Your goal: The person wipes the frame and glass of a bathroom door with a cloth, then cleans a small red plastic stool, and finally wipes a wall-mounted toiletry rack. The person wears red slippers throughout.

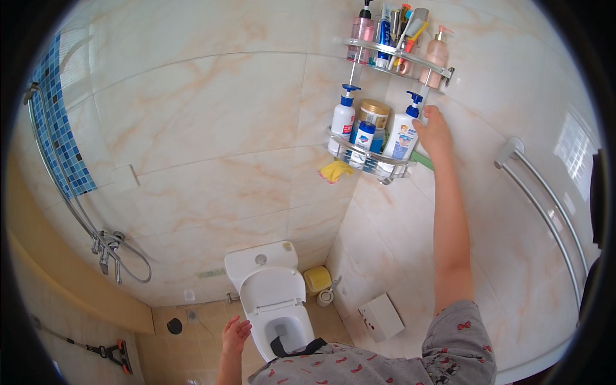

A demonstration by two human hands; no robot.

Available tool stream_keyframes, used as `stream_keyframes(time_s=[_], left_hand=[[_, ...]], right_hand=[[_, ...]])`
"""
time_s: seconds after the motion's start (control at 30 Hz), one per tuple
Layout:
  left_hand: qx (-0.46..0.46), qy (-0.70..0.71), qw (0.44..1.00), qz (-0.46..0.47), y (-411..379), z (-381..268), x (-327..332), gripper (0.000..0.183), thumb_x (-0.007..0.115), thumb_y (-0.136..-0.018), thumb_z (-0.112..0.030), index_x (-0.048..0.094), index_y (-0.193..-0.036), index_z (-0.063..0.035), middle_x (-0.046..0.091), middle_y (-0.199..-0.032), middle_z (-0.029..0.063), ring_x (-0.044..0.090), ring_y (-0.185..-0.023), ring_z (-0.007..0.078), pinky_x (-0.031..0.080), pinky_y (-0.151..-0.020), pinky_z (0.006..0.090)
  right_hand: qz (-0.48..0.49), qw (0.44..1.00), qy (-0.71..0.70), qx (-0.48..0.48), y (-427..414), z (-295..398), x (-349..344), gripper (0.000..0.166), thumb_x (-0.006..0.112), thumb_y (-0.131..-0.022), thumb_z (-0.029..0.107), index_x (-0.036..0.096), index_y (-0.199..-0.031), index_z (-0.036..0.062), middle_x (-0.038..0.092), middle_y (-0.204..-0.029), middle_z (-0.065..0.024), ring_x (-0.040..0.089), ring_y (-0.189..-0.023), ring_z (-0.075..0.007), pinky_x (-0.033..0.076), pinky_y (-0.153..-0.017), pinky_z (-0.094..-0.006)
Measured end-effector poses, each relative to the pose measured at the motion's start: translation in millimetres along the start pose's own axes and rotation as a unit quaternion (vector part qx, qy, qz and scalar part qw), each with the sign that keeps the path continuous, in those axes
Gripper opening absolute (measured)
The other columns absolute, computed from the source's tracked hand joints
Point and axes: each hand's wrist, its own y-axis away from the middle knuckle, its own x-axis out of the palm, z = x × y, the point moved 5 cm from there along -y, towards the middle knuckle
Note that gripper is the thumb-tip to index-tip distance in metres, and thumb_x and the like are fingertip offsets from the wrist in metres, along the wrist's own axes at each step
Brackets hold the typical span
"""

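Observation:
My right hand [435, 132] is raised to the lower corner shelf [358, 150]. Its thumb overlaps the right edge of a white pump bottle [400, 137] with a blue pump head; whether the fingers grip it is hidden. A green object [422, 160] partly shows behind my wrist. On the same shelf stand another white pump bottle [342, 120], a small blue-capped bottle [363, 137] and a jar with a gold lid [375, 111]. Lower down, my left hand [236, 333] is empty, fingers loosely curled, over the side of the toilet [272, 296].
Above is a chrome shelf [385, 50] with toothbrushes, a toothpaste tube and pump bottles. A yellow cloth [335, 171] hangs below the lower shelf. Towel bars [544, 211] are at right, a shower mixer [111, 240] at left. A yellow bin [317, 280] and white wall box [382, 317] sit low.

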Motion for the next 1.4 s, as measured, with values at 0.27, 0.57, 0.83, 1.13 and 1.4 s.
stream_keyframes(time_s=[0.27, 0.57, 0.83, 1.13, 1.4], left_hand=[[0.017, 0.015, 0.999, -0.032, 16.3, -2.9, -20.4, 0.031, 0.056, -0.096, -0.018, 0.055, -0.126, -0.0113, 0.071, -0.102, 0.0154, 0.070, -0.085, 0.0271, 0.057, -0.074, 0.0390], [0.003, 0.023, 0.998, -0.066, 24.3, 11.4, -51.2, 0.031, 0.056, -0.096, -0.019, 0.054, -0.127, -0.0130, 0.071, -0.101, 0.0156, 0.070, -0.087, 0.0271, 0.057, -0.073, 0.0384], [0.017, -0.002, 1.000, 0.002, 13.3, -4.2, 15.7, 0.032, 0.056, -0.096, -0.016, 0.054, -0.128, -0.0096, 0.070, -0.103, 0.0173, 0.070, -0.089, 0.0283, 0.057, -0.077, 0.0381], [0.019, 0.013, 1.000, -0.012, 18.9, 11.6, 1.1, 0.032, 0.055, -0.097, -0.016, 0.053, -0.128, -0.0103, 0.070, -0.102, 0.0169, 0.070, -0.088, 0.0280, 0.058, -0.077, 0.0388], [0.010, 0.024, 0.999, -0.029, 24.8, 26.6, -22.4, 0.030, 0.055, -0.096, -0.015, 0.054, -0.127, -0.0113, 0.070, -0.102, 0.0163, 0.070, -0.087, 0.0280, 0.058, -0.075, 0.0384]], right_hand=[[-0.132, 0.991, -0.018, -0.008, 3.8, 57.5, -34.3, 0.042, 0.072, -0.084, 0.031, 0.058, -0.116, 0.0083, 0.066, -0.114, -0.0100, 0.062, -0.108, -0.0301, 0.051, -0.086, -0.0429], [-0.031, 0.991, 0.122, 0.049, -37.6, 36.8, -38.3, 0.046, 0.063, -0.088, 0.047, 0.066, -0.110, 0.0073, 0.070, -0.108, -0.0176, 0.067, -0.101, -0.0351, 0.054, -0.079, -0.0496], [0.006, 0.999, 0.030, 0.017, -64.1, 10.5, -5.2, 0.044, 0.062, -0.090, 0.041, 0.066, -0.121, 0.0099, 0.070, -0.115, -0.0127, 0.066, -0.105, -0.0317, 0.052, -0.087, -0.0441], [0.051, 0.934, -0.353, -0.033, -75.4, -21.6, 23.7, 0.047, 0.062, -0.090, 0.017, 0.055, -0.135, 0.0024, 0.063, -0.126, -0.0190, 0.062, -0.117, -0.0289, 0.048, -0.099, -0.0388], [0.008, 0.998, -0.053, 0.045, -5.1, 17.8, 28.9, 0.109, 0.079, -0.073, 0.048, 0.021, -0.154, 0.0038, 0.039, -0.150, -0.0237, 0.048, -0.132, -0.0381, 0.041, -0.107, -0.0463]])
